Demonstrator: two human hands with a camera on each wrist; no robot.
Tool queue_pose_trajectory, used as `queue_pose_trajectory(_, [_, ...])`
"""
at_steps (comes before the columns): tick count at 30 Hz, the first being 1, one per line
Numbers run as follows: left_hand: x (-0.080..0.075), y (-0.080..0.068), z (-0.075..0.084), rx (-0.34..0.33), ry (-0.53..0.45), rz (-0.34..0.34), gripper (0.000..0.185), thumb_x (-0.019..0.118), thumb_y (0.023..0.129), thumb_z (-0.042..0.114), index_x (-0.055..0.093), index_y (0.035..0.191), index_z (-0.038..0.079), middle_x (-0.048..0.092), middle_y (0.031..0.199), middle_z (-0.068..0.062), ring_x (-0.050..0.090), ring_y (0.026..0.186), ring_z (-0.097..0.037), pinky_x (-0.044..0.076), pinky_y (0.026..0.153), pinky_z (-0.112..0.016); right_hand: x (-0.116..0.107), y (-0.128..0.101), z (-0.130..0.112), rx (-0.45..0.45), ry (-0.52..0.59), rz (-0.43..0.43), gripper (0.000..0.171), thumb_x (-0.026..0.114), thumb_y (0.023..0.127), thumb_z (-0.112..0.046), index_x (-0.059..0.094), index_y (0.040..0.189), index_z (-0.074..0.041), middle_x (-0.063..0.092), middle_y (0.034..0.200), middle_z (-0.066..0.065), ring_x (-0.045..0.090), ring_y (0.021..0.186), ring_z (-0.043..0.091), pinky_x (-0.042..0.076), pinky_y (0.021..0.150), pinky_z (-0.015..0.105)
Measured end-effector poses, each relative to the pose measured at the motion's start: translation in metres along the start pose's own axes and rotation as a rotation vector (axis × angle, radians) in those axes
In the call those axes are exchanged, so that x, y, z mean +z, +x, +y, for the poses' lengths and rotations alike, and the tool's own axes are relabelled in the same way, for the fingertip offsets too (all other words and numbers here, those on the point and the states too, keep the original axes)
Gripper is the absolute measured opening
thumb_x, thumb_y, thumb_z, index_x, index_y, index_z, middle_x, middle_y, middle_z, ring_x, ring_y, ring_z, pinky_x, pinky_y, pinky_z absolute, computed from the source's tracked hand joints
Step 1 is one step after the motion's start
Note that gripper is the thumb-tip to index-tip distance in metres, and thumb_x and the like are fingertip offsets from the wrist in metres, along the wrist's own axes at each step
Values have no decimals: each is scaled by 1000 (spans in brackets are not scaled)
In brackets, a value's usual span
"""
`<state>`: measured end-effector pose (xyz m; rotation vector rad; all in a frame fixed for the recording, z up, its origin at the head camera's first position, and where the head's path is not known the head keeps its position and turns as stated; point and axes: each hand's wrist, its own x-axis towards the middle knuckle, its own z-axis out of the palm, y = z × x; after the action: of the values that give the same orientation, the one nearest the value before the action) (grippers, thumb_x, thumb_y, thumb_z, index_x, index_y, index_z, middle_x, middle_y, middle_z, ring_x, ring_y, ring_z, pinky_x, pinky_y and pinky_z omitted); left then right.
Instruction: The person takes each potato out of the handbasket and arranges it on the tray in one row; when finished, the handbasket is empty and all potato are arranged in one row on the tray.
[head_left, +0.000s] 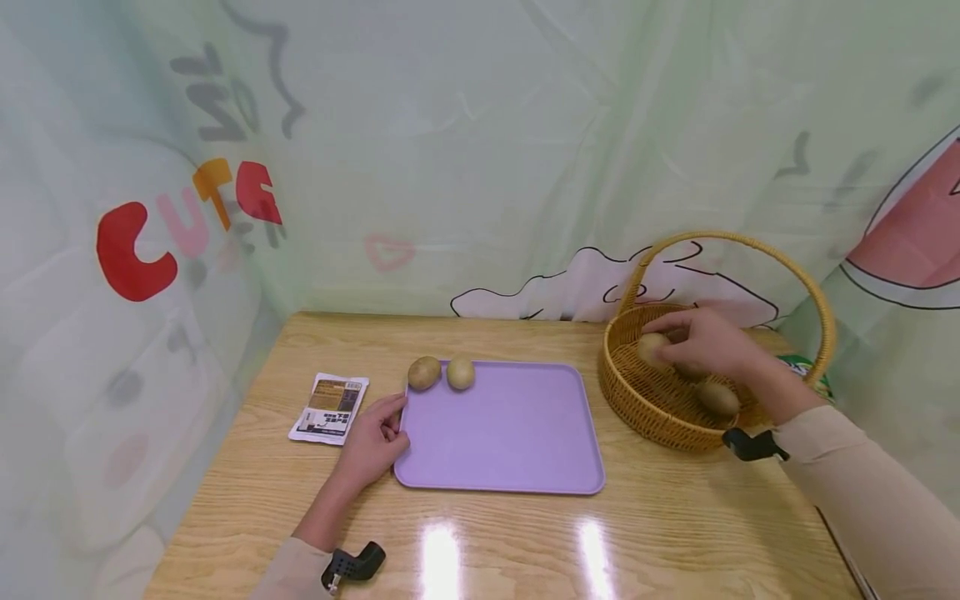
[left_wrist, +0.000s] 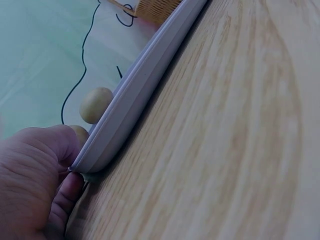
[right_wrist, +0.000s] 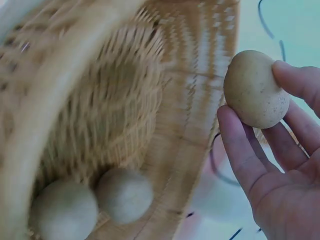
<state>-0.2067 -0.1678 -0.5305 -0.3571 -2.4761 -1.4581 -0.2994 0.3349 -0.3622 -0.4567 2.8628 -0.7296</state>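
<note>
Fingertips of the right hand are pinching a small, tan, egg-shaped potato and holding it just above the round woven wicker basket, under its arched handle. In the right wrist view the thumb is pressing one side and the fingers are cupping the other, so the grasp is light rather than wrapped. Two more tan potatoes are lying in the basket's bottom, touching each other.

Meanwhile the left hand is resting on the pale wooden table, its thumb and curled fingers gripping the near left rim of the flat lilac plastic tray. Two round brownish potatoes are sitting side by side at the tray's far left corner. A small printed packet is lying just left of the tray.

A likely slip: the held potato's skin is looking smooth and its shape rounded, so a fingertip pinch could let it roll out, probably back into the basket or onto the table. The tray's surface is slick and its lip shallow; any tug from the left hand could set the two potatoes on it rolling. The rising hand could also catch the handle above it and tip the light basket.
</note>
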Motion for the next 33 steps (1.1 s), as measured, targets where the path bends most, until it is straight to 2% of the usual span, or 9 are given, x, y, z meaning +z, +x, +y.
queue_pose_trajectory(4, [0,0,-2,17,5,6,57,65,69,-9,60,126,-9,61,108,-14,52,68,-9,47,57,-18,4,4,-22,-36,28,1,48,76,82,-39,68,123,-15,62,123,10,57,94,23,47,74,28])
queue_pose_trajectory(7, [0,1,-3,21,6,10,57,65,68,-9,60,125,-9,61,108,-14,53,68,-10,48,56,-18,10,10,-37,-76,70,0,48,76,83,-36,67,124,-13,53,134,14,57,102,25,49,77,29])
queue_pose_trajectory(12, [0,1,-4,11,4,9,58,65,69,-9,60,126,-8,61,112,-14,53,69,-10,48,57,-18,21,22,-60,-129,93,3,44,78,82,-29,68,122,-13,62,120,9,57,99,25,49,79,33])
queue_pose_trajectory(15, [1,1,-4,1,-1,5,58,65,69,-9,60,127,-8,61,114,-14,53,70,-11,48,58,-18,30,30,-73,-132,122,-19,43,79,81,-28,69,121,-15,64,119,5,58,100,24,50,80,34])
queue_pose_trajectory(22, [-1,0,-3,-6,-8,6,58,65,68,-9,61,126,-8,60,116,-14,53,69,-11,48,58,-18,52,47,-98,-106,204,-62,43,79,80,-25,69,121,-17,63,123,5,61,104,23,51,84,38])
queue_pose_trajectory(27, [-1,0,-2,16,0,13,57,65,68,-9,61,125,-9,61,114,-15,53,68,-9,49,57,-19,72,60,-110,-102,257,-70,44,79,79,-21,69,121,-16,65,119,6,63,100,23,52,79,35])
queue_pose_trajectory(33, [-1,2,-1,19,-3,8,57,64,68,-8,61,125,-8,61,114,-15,53,68,-9,49,57,-20,98,74,-116,-147,303,-82,43,77,80,-15,69,121,-9,66,117,8,64,96,24,54,74,32])
